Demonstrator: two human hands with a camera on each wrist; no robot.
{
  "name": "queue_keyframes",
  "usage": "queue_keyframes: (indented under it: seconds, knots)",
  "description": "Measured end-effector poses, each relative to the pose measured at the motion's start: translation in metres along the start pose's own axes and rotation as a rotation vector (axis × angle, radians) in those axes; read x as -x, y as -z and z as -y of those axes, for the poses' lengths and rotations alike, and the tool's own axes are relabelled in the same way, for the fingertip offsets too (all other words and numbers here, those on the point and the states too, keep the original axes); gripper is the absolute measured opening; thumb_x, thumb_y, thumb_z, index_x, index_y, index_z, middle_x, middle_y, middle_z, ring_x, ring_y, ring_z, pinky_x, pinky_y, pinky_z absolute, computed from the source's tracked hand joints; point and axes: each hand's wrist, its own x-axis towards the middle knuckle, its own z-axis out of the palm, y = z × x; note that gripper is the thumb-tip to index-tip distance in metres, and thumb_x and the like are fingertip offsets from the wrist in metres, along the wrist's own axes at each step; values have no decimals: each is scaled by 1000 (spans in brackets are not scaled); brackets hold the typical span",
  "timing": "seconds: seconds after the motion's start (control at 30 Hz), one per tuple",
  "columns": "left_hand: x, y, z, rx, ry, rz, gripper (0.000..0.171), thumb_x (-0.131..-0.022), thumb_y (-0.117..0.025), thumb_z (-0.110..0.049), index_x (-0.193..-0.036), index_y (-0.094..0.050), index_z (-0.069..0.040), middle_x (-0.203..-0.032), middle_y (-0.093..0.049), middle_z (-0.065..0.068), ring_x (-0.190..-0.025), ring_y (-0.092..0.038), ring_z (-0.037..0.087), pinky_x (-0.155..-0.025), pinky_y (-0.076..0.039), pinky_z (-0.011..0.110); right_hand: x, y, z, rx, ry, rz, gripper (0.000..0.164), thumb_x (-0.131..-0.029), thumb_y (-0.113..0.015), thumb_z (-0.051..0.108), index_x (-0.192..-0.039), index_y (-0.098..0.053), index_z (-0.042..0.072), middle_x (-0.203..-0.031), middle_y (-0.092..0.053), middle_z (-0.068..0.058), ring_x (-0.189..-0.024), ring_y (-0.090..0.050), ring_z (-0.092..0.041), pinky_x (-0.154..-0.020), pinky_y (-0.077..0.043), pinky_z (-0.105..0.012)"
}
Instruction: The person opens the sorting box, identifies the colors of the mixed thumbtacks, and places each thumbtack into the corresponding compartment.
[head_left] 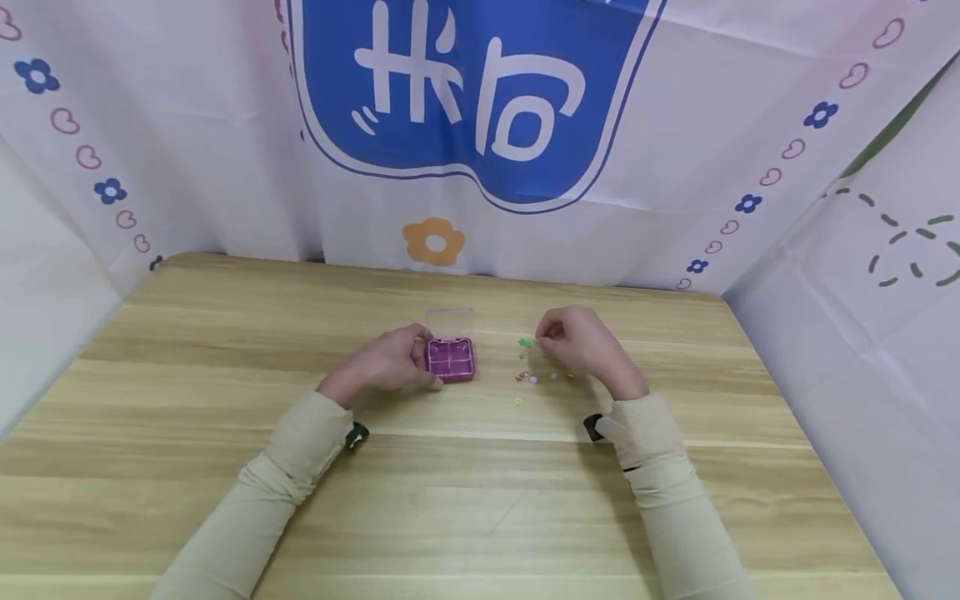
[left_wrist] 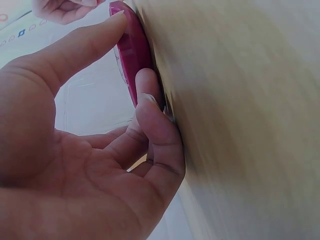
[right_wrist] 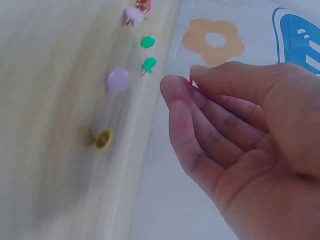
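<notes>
We see a white backdrop (head_left: 225,167); its blue emblem (head_left: 450,150) bears white characters (head_left: 418,58) we cannot read. At the table (head_left: 450,500), the left hand (head_left: 388,360) and right hand (head_left: 581,340) both grip: the left, an open purple box (head_left: 454,379) left of scattered thumbtacks (right_wrist: 117,80); the right, a tiny red piece (right_wrist: 191,82).

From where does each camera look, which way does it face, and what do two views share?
Head: on the person's head, facing forward and down at the table; left hand, right hand and sleeves show.
Left wrist: on that wrist, facing along the left hand to the purple box it grips; part of the right hand shows at upper left.
Right wrist: on that wrist, facing the right hand, which pinches a small red thing, with tacks beside it.
Shared: head and right wrist both show the orange flower.
</notes>
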Motion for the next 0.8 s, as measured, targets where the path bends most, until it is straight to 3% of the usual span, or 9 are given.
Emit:
queue_keyframes:
  seconds: [0.47, 0.8]
  knots:
    - [2, 1, 1, -2, -6, -6, 77, -70, -83, -23, -130, -39, 0, -85, -61, 11, -69, -57, 22, -61, -50, 35, -18, -11, 33, -14, 70, -14, 7, -85, -68, 10, -79, -66, 12, -75, -66, 1, -70, -60, -11, -68, -52, -33]
    - [1, 1, 3, -8, -13, -4, 77, -70, -83, -25, -129, -40, 0, -87, -62, 11, -72, -57, 22, -65, -50, 36, -26, -23, 60, -8, 98, 35, 6, -86, -69, 10, -80, -67, 12, -78, -68, 2, -71, -60, -8, -69, -53, -29]
